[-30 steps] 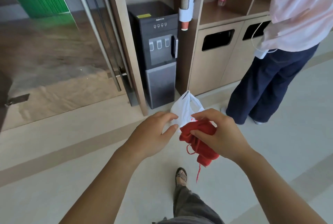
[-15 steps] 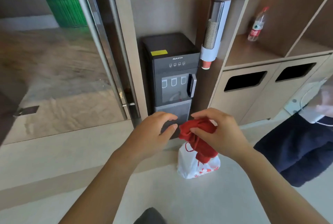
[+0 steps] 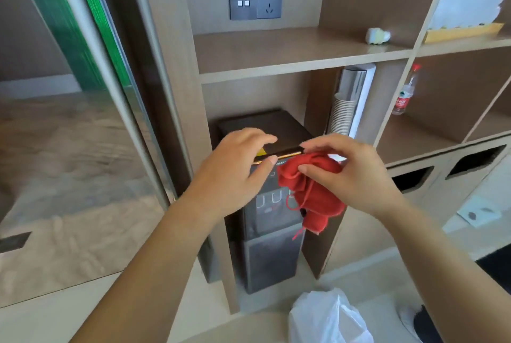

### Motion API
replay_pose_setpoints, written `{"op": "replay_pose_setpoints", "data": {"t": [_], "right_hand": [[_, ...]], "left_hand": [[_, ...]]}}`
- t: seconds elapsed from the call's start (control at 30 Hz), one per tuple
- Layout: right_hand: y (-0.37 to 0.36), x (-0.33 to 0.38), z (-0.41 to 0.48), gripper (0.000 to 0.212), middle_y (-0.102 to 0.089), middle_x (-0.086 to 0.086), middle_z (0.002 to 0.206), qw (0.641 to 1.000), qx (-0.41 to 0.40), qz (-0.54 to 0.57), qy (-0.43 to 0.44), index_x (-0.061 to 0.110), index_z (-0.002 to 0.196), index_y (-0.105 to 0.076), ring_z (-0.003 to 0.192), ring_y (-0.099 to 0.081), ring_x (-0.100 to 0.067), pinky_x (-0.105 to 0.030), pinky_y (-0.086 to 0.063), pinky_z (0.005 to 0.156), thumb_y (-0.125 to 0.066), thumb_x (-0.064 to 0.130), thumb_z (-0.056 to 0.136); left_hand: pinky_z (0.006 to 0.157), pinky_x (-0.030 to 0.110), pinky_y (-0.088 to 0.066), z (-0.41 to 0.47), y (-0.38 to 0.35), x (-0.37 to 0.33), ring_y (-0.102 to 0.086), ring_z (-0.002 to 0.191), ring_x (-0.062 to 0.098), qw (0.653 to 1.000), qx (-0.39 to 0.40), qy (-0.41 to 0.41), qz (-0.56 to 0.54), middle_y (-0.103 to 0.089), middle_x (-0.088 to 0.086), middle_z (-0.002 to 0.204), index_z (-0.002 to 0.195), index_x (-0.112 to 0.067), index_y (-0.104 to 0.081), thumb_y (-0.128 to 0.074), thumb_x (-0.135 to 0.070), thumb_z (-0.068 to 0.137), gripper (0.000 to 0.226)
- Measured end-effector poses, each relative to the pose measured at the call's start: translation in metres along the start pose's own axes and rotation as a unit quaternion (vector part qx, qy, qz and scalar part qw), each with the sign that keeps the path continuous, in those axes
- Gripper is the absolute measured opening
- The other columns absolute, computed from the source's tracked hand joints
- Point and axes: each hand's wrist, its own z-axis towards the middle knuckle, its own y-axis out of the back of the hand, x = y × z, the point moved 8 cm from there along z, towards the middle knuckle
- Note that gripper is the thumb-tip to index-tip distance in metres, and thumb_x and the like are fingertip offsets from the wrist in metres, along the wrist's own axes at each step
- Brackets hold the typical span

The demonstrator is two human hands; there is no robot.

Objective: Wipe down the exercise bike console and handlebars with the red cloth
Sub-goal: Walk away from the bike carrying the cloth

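Note:
My right hand [image 3: 356,174] pinches a bunched red cloth [image 3: 318,193] in front of my chest, and a loose red thread hangs from the cloth. Just left of it, my left hand [image 3: 235,174] hovers with fingers and thumb curved apart, holding nothing and not touching the cloth. No exercise bike, console or handlebars are in view.
A dark water dispenser [image 3: 271,259] stands in a wooden shelf unit directly ahead, with a cup holder [image 3: 348,102] and a bottle [image 3: 403,94] to its right. A white plastic bag [image 3: 329,317] sits low by my feet. A glass door [image 3: 69,149] is on the left.
My view has tilted up toward the shelves. The white bag that was at my hands is now down near the floor. The right hand keeps its hold on the cloth.

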Motion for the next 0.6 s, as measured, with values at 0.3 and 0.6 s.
{"op": "replay_pose_setpoints", "data": {"t": [0.3,0.6], "right_hand": [[0.028,0.035,0.126,0.029,-0.066,0.013,0.093,0.996,-0.059,0.007,0.059,0.025,0.099,-0.066,0.088,-0.062,0.003,-0.008,-0.043,0.083,-0.078,0.023,0.073],[0.032,0.048,0.238,0.022,-0.065,0.013,0.093,0.991,-0.082,0.001,0.102,0.026,0.095,-0.065,0.087,-0.064,-0.006,-0.019,-0.049,0.084,-0.074,0.022,0.075]], "left_hand": [[0.104,0.02,-0.02,0.08,0.074,0.02,-0.034,0.128,0.016,0.989,-0.113,-0.062,0.068,-0.047,0.002,0.133,0.128,-0.016,-0.052,-0.048,-0.026,0.094,0.036],[0.104,0.031,-0.029,0.126,0.102,0.031,-0.032,0.131,0.018,0.983,-0.143,-0.043,0.104,-0.041,0.001,0.139,0.137,-0.018,-0.04,-0.047,-0.036,0.092,0.048]]}}
